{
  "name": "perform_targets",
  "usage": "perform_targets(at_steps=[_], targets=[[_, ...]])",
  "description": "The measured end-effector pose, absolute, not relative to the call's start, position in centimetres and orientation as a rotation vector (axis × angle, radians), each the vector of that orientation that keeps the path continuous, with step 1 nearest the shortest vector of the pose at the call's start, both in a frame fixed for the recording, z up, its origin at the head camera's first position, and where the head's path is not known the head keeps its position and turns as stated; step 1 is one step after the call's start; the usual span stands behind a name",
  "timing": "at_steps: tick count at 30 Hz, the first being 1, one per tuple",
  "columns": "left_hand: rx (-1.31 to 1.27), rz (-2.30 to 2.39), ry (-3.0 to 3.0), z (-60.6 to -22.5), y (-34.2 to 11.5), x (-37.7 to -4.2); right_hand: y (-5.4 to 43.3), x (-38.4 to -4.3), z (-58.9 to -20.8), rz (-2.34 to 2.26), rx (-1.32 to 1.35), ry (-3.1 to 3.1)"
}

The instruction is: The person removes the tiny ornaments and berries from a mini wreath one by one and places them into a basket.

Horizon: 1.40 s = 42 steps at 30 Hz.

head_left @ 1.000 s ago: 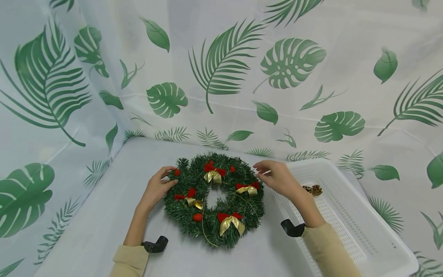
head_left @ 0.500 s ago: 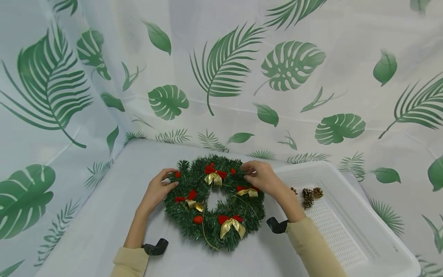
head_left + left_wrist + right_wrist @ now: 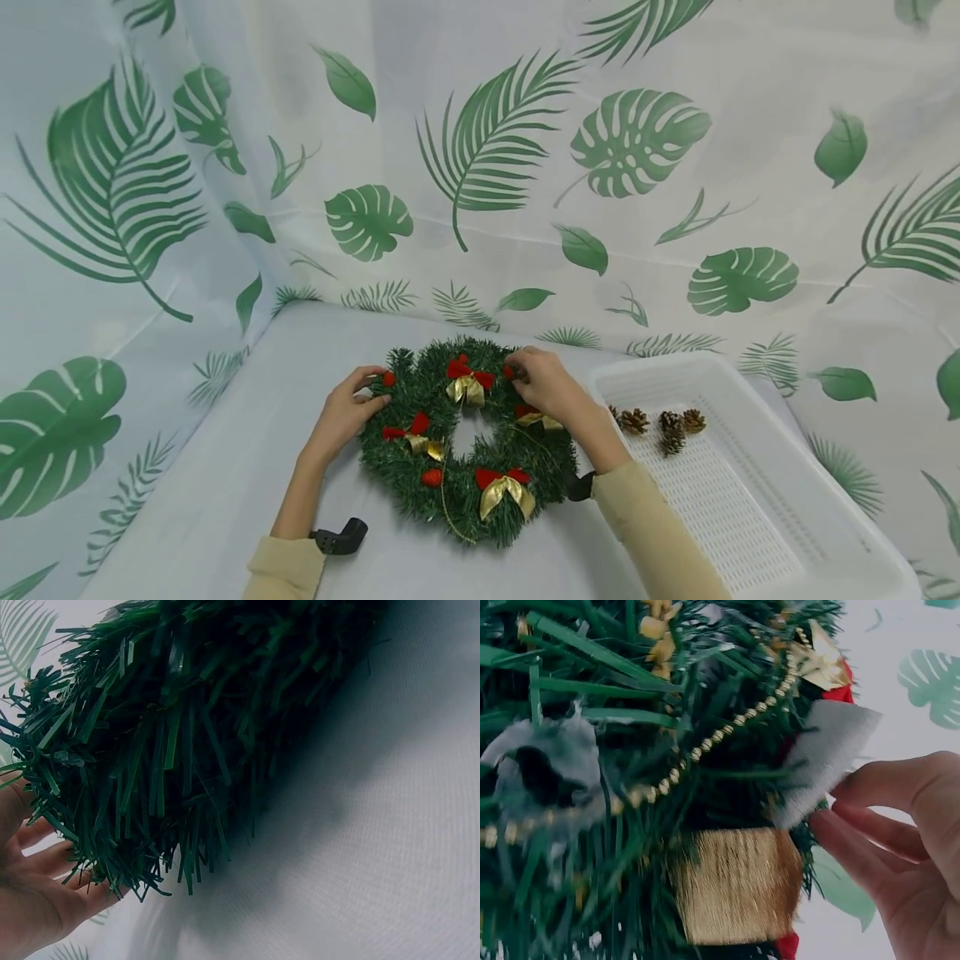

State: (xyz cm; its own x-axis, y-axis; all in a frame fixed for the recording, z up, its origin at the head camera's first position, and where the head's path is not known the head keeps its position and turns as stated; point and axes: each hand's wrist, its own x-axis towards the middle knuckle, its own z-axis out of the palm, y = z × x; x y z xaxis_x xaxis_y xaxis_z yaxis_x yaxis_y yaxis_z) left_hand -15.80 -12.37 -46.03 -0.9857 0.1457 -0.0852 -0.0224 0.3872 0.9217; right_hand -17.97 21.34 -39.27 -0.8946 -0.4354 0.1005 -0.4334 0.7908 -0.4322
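Note:
In the head view a green tinsel wreath (image 3: 405, 492) lies on the white table, dressed with red-and-gold bows (image 3: 507, 493), red berries (image 3: 431, 477) and a gold bead string. My left hand (image 3: 343, 417) grips its upper left edge, thumb and fingers around the tinsel near a red berry; the left wrist view has the fingers (image 3: 45, 862) partly hidden by green strands. At the upper right of the wreath is my right hand (image 3: 551, 383), thumb and fingers slightly apart beside another red berry. A ribbon tail (image 3: 829, 757) hides its fingertips in the right wrist view.
To the right stands a white perforated plastic basket (image 3: 832, 500) with several pine cones (image 3: 671, 433) inside. A white cloth with green leaf prints (image 3: 480, 167) forms the walls behind and to the left. The table (image 3: 202, 500) is white.
My right hand has moved left, from the wreath's right edge to the red berry at its upper right. More pine cones show in the basket. My left hand stays at the wreath's edge.

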Motion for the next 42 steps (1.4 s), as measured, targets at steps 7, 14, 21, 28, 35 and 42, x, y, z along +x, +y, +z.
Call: perform_targets(at_steps=[7,14,21,28,35,42], targets=[[0.127,1.693,2.464,-46.2,-12.2,-15.6,20.7,-18.2,-40.3,-0.536,-0.740,3.032],[0.122,1.698,2.466,-46.2,-12.0,-15.6,20.8,-18.2,-40.5,-0.501,-0.733,3.050],[0.102,1.687,2.472,-46.1,-12.3,-15.6,20.6,-18.4,-40.8,-0.534,-0.740,3.054],[0.094,1.681,2.480,-46.1,-12.5,-15.8,20.5,-18.7,-40.8,-0.563,-0.704,3.078],[0.098,1.667,2.494,-46.3,-12.4,-15.9,20.9,-18.6,-40.7,-0.652,-0.767,3.109],[0.112,1.667,2.503,-46.3,-12.3,-15.8,21.3,-18.6,-40.5,-0.745,-0.771,3.078]])
